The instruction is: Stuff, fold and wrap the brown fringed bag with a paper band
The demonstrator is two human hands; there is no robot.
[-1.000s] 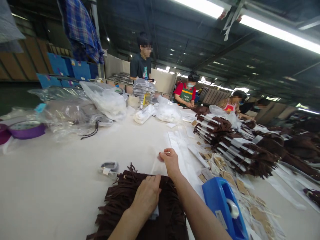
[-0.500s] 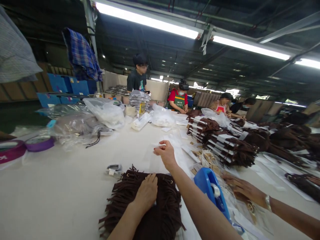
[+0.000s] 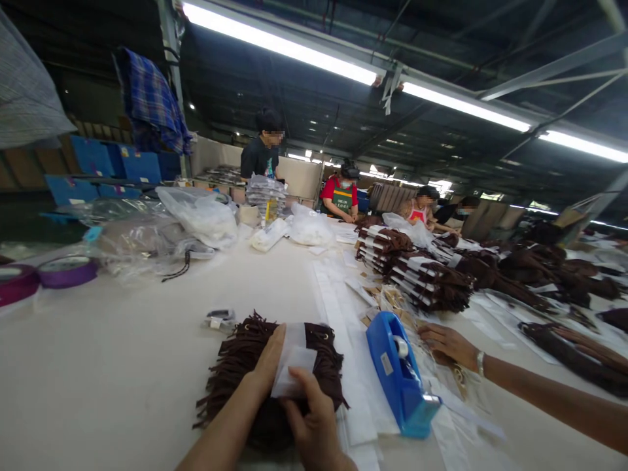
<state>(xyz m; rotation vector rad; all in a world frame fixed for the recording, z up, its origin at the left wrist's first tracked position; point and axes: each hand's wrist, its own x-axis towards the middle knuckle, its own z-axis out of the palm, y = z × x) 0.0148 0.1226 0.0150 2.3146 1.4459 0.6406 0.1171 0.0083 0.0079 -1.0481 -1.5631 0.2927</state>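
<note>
A dark brown fringed bag (image 3: 245, 366) lies on the white table (image 3: 122, 366) right in front of me. My left hand (image 3: 267, 366) rests flat on it with the fingers stretched along the edge of a translucent white strip (image 3: 294, 356). My right hand (image 3: 314, 418) is closed on the near end of that strip and holds it down on the bag. A blue tape dispenser (image 3: 397, 373) stands just right of my hands.
A co-worker's hand (image 3: 449, 343) with a bracelet reaches among paper tags right of the dispenser. Stacks of brown fringed bags (image 3: 422, 275) fill the right side. Plastic bags (image 3: 196, 212) and purple tape rolls (image 3: 66, 269) sit at the left. Other workers stand at the far end.
My right hand has drawn back from the strips farther up the table to the bag, bringing a white strip onto it. The left hand stays on the bag. A co-worker's hand has come in.
</note>
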